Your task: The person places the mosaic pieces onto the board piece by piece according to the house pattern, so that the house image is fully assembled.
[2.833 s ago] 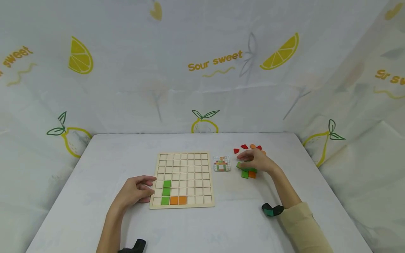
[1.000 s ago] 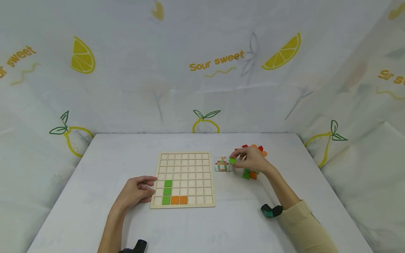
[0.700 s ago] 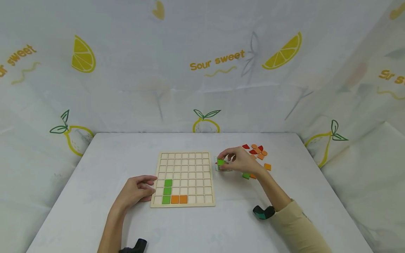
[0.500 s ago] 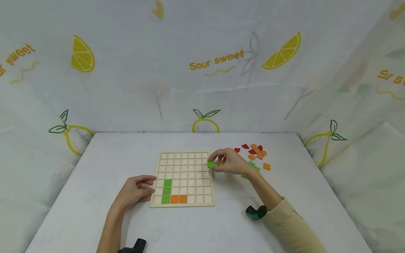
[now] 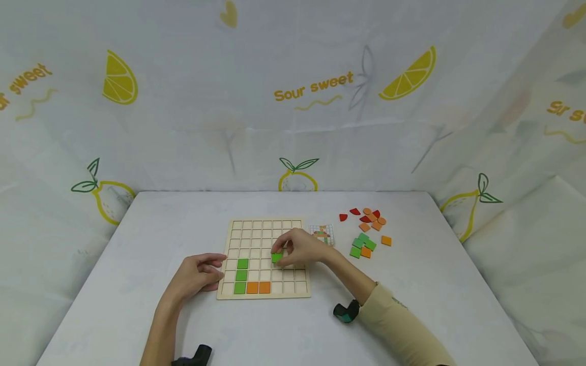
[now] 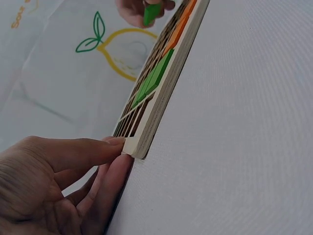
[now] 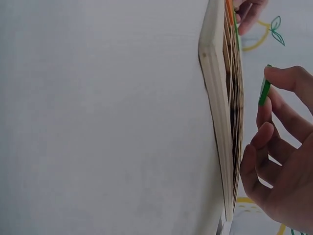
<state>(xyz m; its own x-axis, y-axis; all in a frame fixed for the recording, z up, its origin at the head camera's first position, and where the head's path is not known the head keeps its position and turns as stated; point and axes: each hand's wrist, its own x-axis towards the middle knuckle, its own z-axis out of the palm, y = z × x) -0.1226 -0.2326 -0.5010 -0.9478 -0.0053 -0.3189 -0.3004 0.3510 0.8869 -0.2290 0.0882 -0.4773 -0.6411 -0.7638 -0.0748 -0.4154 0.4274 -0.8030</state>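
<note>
A wooden grid board [image 5: 290,291] lies on the table, with three green square tiles [image 5: 241,275] in a column and two orange square tiles [image 5: 258,287] in its bottom row. My left hand [image 5: 198,274] grips the board's left edge; in the left wrist view the thumb is on top and a finger lies against the side. My right hand [image 5: 302,247] is above the board's right half and pinches a green square tile [image 5: 276,257] between thumb and fingertip. In the right wrist view the green tile [image 7: 264,92] is tilted and apart from the board.
Right of the board lies a pattern card [image 5: 326,233], partly behind my right hand. Beyond it are loose green tiles [image 5: 355,252], orange pieces [image 5: 386,241] and red pieces [image 5: 354,211]. A printed cloth [image 5: 206,127] hangs behind the table.
My right hand has taken a green tile from the loose pieces and carried it left, past the card, to above the board. My left hand has stayed at the board's edge.
</note>
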